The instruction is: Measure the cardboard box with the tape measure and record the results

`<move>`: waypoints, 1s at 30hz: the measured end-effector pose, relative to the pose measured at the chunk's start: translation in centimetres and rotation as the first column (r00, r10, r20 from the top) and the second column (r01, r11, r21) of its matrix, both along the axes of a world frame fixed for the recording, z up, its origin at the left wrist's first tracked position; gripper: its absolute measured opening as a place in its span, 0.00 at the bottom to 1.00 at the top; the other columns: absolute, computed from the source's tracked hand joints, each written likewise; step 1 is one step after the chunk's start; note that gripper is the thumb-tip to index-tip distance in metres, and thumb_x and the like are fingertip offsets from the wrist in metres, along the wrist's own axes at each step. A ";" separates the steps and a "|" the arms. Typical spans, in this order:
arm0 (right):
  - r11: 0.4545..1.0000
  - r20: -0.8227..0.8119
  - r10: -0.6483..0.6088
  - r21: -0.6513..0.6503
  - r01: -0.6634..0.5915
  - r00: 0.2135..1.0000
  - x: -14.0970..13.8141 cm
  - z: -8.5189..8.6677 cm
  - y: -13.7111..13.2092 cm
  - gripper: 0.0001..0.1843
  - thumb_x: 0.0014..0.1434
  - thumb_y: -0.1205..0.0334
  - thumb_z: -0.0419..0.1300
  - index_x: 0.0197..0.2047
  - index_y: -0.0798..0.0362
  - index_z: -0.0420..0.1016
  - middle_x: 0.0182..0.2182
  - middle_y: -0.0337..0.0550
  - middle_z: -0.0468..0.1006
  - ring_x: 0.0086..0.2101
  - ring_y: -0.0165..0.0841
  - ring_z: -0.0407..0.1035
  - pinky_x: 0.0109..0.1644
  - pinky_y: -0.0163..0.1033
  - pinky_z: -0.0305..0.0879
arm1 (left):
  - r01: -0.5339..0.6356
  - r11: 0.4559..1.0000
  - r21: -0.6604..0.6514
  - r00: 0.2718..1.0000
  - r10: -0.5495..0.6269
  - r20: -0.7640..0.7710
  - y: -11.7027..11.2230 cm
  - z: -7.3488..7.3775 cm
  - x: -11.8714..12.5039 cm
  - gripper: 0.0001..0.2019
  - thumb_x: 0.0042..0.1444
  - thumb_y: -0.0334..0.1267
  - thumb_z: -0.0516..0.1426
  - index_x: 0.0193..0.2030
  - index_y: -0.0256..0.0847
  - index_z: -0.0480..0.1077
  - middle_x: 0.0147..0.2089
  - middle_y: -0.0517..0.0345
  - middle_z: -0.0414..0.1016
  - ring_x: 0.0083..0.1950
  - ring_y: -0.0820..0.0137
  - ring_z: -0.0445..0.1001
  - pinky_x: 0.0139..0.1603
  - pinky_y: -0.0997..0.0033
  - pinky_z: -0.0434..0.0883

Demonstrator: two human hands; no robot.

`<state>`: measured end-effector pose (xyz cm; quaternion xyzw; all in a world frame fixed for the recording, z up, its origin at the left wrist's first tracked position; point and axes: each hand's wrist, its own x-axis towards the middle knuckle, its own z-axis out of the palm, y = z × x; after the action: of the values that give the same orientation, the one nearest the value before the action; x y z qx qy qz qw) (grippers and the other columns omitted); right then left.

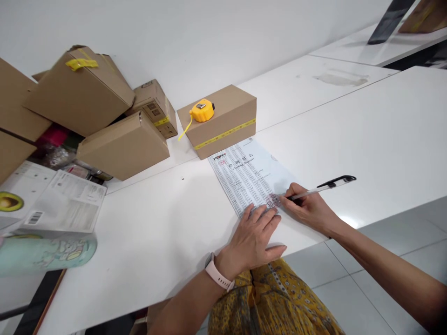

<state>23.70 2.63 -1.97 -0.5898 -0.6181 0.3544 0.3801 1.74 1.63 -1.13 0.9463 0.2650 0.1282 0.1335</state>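
A printed sheet of paper (244,174) headed "Testing Report" lies on the white table (153,228), with a red stamp near its lower right. Flat across its lower edge rests my left hand (256,232), fingers spread, a pale pink watch band on the wrist. My right hand (309,207) grips a pen (323,187) with a clear barrel and black cap on its back end. The pen's tip is hidden behind the fingers, close to the paper's right side by the stamp.
Behind the paper stands a taped cardboard box (223,125) carrying a yellow tape measure (202,110). Several more cardboard boxes (84,88) are piled at the left. Nearer are a white printed box (75,200) and a mint green bottle (52,251). The table's front edge runs beneath my forearms.
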 end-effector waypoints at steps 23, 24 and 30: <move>0.999 0.036 0.039 -0.009 -0.039 0.999 -0.3 0.5 0.1 0.19 0.62 0.47 0.57 0.27 0.48 0.60 0.19 0.34 0.59 0.22 0.28 0.52 0.23 0.35 0.49 | -0.005 1.000 0.020 1.000 0.005 0.009 0.0 0.1 0.1 0.30 0.63 0.53 0.54 0.65 0.35 0.61 0.67 0.48 0.65 0.69 0.55 0.57 0.73 0.48 0.47; 0.999 0.035 0.041 -0.011 -0.041 0.999 -0.3 0.5 0.1 0.18 0.62 0.47 0.57 0.27 0.48 0.60 0.19 0.33 0.59 0.21 0.28 0.52 0.23 0.35 0.49 | -0.005 1.000 0.022 1.000 0.005 0.007 -0.1 0.1 0.0 0.30 0.63 0.54 0.53 0.65 0.35 0.61 0.67 0.48 0.65 0.69 0.54 0.57 0.73 0.48 0.47; 0.999 0.020 0.031 0.012 -0.032 0.999 -0.1 0.5 0.2 0.16 0.62 0.49 0.57 0.28 0.49 0.62 0.20 0.34 0.61 0.22 0.28 0.54 0.24 0.36 0.51 | -0.003 1.000 0.018 1.000 0.003 0.005 0.0 0.1 0.0 0.31 0.63 0.54 0.53 0.65 0.35 0.61 0.68 0.48 0.64 0.69 0.54 0.57 0.73 0.49 0.46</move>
<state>23.63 2.80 -1.52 -0.5811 -0.6331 0.3507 0.3721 1.77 1.61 -1.02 0.9469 0.2647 0.1330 0.1253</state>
